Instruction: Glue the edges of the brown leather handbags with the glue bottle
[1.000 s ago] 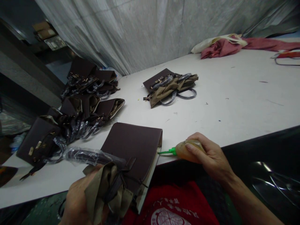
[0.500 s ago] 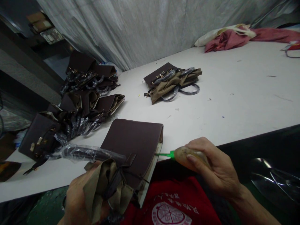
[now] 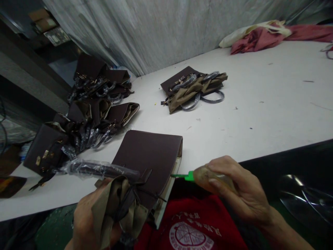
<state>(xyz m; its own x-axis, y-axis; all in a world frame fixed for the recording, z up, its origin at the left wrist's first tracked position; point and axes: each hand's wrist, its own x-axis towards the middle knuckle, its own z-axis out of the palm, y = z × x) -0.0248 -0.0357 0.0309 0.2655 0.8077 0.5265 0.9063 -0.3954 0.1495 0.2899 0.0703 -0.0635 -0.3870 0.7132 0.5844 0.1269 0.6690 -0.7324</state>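
White worktable (image 3: 260, 114), near edge: a squeeze bottle (image 3: 208, 175) against a brown bag (image 3: 148, 156).
Fingers of the right hand (image 3: 241, 194) are clamped around the squeeze bottle, whose green nozzle (image 3: 186, 176) seems to touch the bag's side edge; the left hand (image 3: 85, 222) is closed tight on its bunched tan lining (image 3: 114, 208).

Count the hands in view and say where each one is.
2. The left hand grips the khaki lining of the brown handbag; the right hand holds a squeeze bottle, its green nozzle at that handbag's side edge.
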